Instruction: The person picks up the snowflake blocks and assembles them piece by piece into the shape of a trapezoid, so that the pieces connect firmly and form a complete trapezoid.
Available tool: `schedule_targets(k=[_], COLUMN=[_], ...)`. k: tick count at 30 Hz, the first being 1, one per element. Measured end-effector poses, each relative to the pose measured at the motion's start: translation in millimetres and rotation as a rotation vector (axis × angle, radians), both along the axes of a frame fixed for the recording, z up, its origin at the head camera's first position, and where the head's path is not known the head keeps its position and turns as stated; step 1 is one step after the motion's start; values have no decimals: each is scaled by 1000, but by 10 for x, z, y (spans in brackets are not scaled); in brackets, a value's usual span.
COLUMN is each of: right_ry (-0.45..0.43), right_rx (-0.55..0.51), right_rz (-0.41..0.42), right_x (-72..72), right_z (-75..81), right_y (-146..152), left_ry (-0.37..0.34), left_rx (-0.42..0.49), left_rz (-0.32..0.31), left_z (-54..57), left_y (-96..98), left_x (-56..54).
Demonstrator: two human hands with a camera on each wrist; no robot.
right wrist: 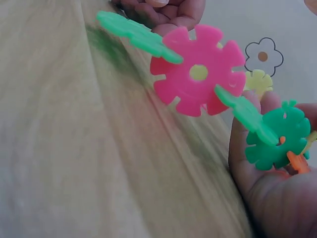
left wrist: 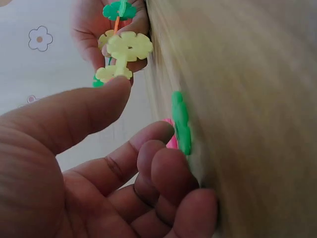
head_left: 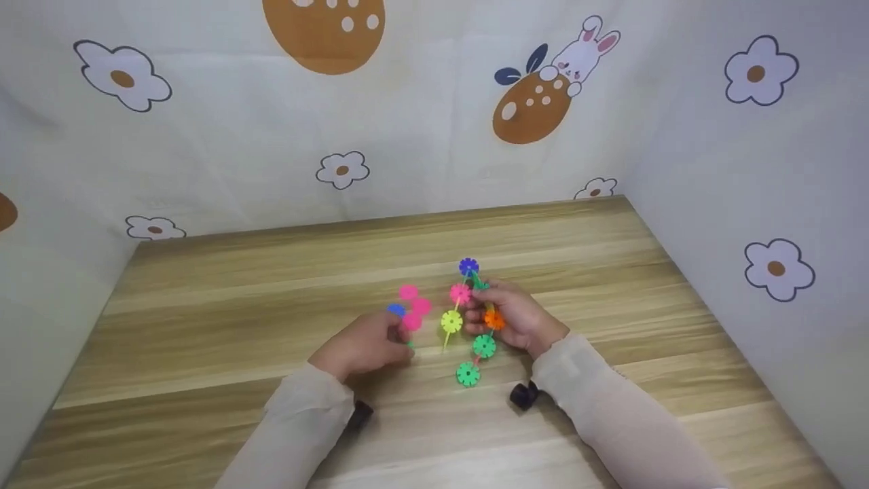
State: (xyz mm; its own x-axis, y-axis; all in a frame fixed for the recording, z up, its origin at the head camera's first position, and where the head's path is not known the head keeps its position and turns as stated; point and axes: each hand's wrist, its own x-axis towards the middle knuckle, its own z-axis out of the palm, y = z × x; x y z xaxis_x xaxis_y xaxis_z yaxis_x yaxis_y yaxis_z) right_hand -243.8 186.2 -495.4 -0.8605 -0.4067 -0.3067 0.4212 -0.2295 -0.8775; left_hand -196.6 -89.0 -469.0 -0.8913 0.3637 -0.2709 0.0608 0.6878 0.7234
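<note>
My right hand (head_left: 523,318) holds a bent chain of interlocking notched plastic discs. In the head view the chain shows a purple disc (head_left: 468,267), a pink disc (head_left: 460,293), a yellow disc (head_left: 451,322), an orange disc (head_left: 494,319) and green discs (head_left: 484,346). Part of it is hidden by the fingers. Beside loose discs on the table is my left hand (head_left: 363,345), its thumb apart from half-bent fingers. A loose green disc (left wrist: 181,124) lies by its fingertips in the left wrist view; whether they touch I cannot tell.
Loose pink discs (head_left: 421,306) and a blue disc (head_left: 396,310) lie just beyond the left hand on the wooden table (head_left: 271,272). Patterned cloth (head_left: 434,102) hangs behind the table and at its sides. Black wrist devices (head_left: 523,395) sit under both sleeves.
</note>
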Motion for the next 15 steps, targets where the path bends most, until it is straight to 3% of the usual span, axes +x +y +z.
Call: schedule_targets(k=[8,15], right_ry=[53,55], right_rx=[-94,-60], right_rz=[100,55], right_x=[18,20], right_z=[-43,-47], right_y=[18,9], left_ry=[-15,-15], left_rx=[31,-9], left_rz=[-4,15], left_z=[-2,-9], left_y=[-15,22], left_x=[18,29])
